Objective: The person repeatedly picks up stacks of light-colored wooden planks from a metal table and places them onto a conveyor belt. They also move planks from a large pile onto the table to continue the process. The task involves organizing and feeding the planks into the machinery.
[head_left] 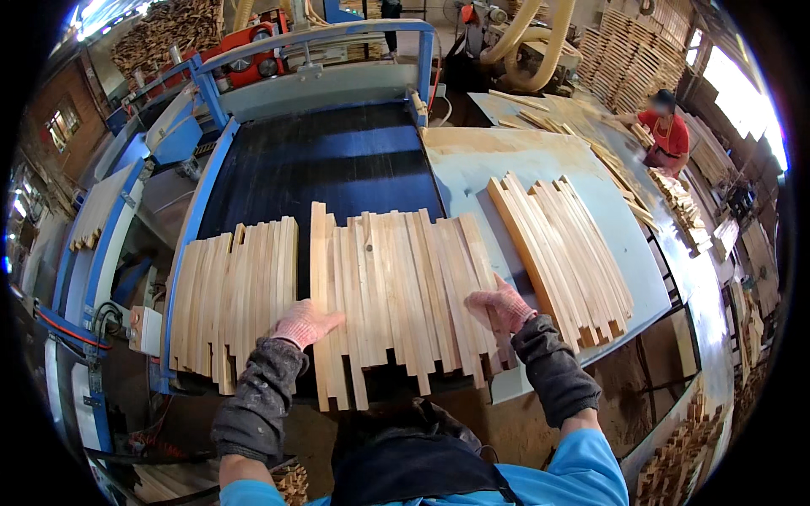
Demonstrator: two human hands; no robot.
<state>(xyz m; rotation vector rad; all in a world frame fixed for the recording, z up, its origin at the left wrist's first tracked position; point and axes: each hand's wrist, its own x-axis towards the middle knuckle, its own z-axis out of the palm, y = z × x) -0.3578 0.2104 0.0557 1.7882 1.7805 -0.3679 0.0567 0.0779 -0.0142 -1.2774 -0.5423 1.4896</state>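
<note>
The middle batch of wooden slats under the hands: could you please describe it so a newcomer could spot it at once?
Find the black conveyor belt in the blue-framed machine. Three batches of pale slats lie at its near end; the middle batch has the gloved left hand and right hand on its sides.

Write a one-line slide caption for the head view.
Gloved left hand and right hand rest flat on the middle batch of pale wooden slats on a dark conveyor belt.
</note>
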